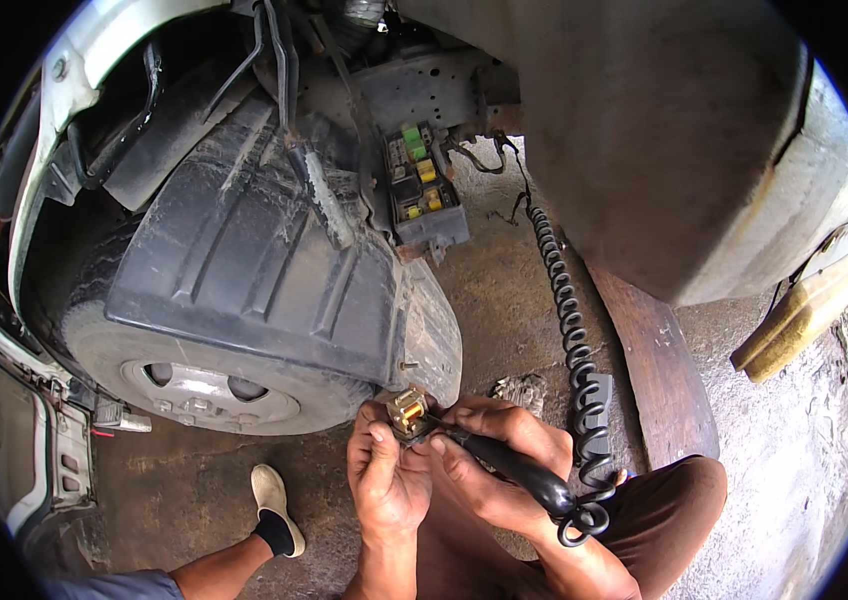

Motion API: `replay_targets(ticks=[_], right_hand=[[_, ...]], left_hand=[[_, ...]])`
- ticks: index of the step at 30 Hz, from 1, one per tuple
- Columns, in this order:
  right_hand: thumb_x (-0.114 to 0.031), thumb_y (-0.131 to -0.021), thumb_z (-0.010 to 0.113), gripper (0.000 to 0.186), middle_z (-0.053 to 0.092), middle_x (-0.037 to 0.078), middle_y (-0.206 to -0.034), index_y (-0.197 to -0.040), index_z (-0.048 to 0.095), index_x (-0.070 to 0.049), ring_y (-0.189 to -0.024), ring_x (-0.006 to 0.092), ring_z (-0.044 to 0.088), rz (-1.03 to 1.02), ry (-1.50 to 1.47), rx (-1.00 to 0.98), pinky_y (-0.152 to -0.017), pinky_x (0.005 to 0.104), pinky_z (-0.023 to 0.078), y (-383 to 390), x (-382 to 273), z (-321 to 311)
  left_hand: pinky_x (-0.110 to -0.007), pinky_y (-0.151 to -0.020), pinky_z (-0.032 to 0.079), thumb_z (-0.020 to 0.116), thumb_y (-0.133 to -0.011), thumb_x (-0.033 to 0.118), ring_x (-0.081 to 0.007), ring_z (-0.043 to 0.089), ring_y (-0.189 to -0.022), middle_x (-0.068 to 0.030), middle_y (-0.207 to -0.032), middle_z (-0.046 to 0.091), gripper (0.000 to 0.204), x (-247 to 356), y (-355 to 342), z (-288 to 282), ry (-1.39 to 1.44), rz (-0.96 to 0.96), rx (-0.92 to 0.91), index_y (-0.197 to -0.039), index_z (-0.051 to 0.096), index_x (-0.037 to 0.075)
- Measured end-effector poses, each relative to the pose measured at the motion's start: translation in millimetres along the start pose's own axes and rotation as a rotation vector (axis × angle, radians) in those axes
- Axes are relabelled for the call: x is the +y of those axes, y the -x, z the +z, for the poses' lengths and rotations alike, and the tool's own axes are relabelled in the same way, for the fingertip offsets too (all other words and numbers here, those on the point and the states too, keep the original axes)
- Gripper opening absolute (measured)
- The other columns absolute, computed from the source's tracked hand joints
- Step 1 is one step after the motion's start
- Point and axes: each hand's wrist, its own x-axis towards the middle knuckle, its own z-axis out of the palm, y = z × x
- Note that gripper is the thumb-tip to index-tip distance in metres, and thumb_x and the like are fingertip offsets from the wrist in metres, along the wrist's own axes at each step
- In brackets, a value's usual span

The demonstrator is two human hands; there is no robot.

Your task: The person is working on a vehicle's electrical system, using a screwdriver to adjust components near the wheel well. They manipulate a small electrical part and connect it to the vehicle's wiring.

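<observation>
My left hand (385, 480) pinches a small relay (409, 411) between thumb and fingers. Its cover is off, so the metal frame and copper-coloured coil show. Close against it, my right hand (509, 455) is closed round a black-handled probe (524, 474) that points at the relay. Fingers hide the probe's tip, and I cannot tell whether it touches. From the handle's end, a black coiled cord (568, 318) loops and runs up toward thin wires near the fuse box (429, 205). That box is uncovered and holds green and yellow parts.
A large wheel (209, 395) under a black ribbed mudguard (254, 250) stands at the left. A big metal tank-like body (644, 150) overhangs the upper right. On the floor lies a rusty plank (659, 375), beside a grey block (596, 405). Another person's shoe (274, 500) is at lower left.
</observation>
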Motion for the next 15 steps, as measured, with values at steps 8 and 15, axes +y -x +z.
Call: replay_targets(ticks=[8, 15], right_hand=[[0.003, -0.076, 0.086, 0.030, 0.077, 0.021, -0.095, -0.096, 0.064, 0.003, -0.082, 0.0301, 0.080, -0.052, 0.044, -0.011, -0.065, 0.0342, 0.064, -3.0, -3.3, -1.6], [0.002, -0.078, 0.086, 0.029, 0.077, 0.021, -0.095, -0.097, 0.064, 0.003, -0.079, 0.0301, 0.080, -0.060, 0.055, -0.008, -0.065, 0.0340, 0.064, -0.4, -2.4, -1.1]], left_hand=[[-0.030, -0.087, 0.062, 0.050, -0.114, 0.026, -0.0205, 0.070, -0.110, -0.0176, -0.132, 0.067, 0.034, -2.7, 2.4, -1.8, 0.038, -0.007, -0.025, -0.133, 0.057, -0.001], [-0.031, -0.085, 0.063, 0.052, -0.113, 0.026, -0.0212, 0.072, -0.105, -0.0178, -0.130, 0.068, 0.031, -2.0, 3.6, 0.3, 0.048, -0.007, 0.009, -0.128, 0.056, -0.001]])
